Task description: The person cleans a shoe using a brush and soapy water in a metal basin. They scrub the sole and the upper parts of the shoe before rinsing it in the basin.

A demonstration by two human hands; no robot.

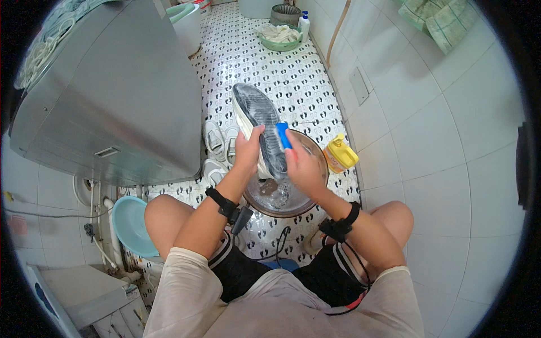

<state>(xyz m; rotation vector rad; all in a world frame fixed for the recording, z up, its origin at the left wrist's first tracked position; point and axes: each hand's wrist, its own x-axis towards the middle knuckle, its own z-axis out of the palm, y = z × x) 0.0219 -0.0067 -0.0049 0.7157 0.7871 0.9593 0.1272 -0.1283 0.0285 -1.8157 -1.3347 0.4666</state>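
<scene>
My left hand (248, 148) grips a white shoe (243, 116) by its side, with the dark, foam-streaked sole (258, 105) turned up. In my right hand (303, 167) is a blue scrubbing brush (283, 135), its bristle side against or very close to the sole's right edge. The shoe is tilted over a round metal basin (301, 211) that holds sudsy water; something brownish shows in the water below the heel. A yellow detergent bottle (343, 155) with a handle stands on the floor to the right of the basin.
Several white shoes (214, 139) stand left of the basin, beside a grey appliance (127, 97). A light blue basin (132, 228) lies near my left knee. Farther off are a green basin (281, 45) with white cloth and a pump bottle (304, 27). A tiled wall (431, 169) rises at right.
</scene>
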